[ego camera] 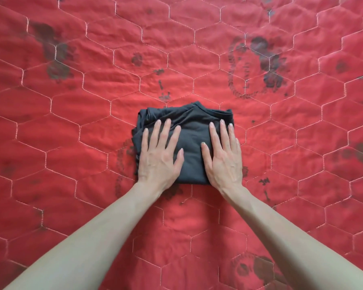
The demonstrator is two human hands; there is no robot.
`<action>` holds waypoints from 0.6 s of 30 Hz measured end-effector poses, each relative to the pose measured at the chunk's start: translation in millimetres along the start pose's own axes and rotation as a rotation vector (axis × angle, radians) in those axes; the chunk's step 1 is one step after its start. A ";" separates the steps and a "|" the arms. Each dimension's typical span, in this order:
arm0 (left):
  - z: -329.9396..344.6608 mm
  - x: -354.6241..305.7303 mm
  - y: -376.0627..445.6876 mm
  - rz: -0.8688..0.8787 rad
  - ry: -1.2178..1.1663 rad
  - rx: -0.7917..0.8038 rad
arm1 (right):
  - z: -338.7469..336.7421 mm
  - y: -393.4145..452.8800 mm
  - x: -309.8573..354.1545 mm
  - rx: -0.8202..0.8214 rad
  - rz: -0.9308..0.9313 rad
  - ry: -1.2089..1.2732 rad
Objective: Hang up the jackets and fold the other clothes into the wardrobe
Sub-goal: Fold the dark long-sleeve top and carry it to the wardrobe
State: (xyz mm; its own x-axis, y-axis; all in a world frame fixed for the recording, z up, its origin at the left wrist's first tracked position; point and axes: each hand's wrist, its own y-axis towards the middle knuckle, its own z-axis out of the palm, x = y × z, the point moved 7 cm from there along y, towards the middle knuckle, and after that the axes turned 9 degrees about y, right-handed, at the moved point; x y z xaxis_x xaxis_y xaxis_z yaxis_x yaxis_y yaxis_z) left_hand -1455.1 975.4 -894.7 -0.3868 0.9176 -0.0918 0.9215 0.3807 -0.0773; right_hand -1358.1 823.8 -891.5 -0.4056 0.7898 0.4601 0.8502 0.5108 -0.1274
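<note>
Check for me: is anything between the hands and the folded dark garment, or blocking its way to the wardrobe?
Nothing lies between them: the left hand and right hand rest flat, fingers straight, directly on the folded dark garment, which lies on the red quilt. The wardrobe is out of view, so the path there cannot be judged.

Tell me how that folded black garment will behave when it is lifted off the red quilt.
The folded black fabric garment is probably floppy: its layered edges already sag unevenly. It looks thin and smooth, so likely light and a bit slippery; the folds may slide apart unless supported underneath. Both the left hand and right hand press it flat.
</note>
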 end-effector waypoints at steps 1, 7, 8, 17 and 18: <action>3.2 3.5 0.5 -0.028 -0.019 0.006 | 1.6 0.4 -1.7 0.001 -0.013 -0.011; -1.4 13.7 -1.2 -0.182 -0.112 -0.016 | 0.8 3.6 -0.4 0.011 -0.011 0.014; -2.9 21.3 -3.3 -0.305 -0.135 -0.005 | -2.6 3.1 0.2 -0.003 -0.001 0.076; -10.3 48.0 -16.1 -0.907 -0.333 0.053 | -22.8 -25.5 -35.1 -0.179 0.575 0.547; -10.0 47.4 -15.5 -0.937 -0.367 0.067 | -22.4 -26.3 -38.3 -0.162 0.597 0.601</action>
State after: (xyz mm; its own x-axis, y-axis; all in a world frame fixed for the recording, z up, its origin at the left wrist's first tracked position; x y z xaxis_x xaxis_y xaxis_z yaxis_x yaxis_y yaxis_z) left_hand -1487.3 1014.1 -887.9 -0.9518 0.1553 -0.2645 0.2405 0.9130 -0.3294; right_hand -1357.4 772.5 -886.1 0.3321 0.5740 0.7485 0.9205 -0.0240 -0.3900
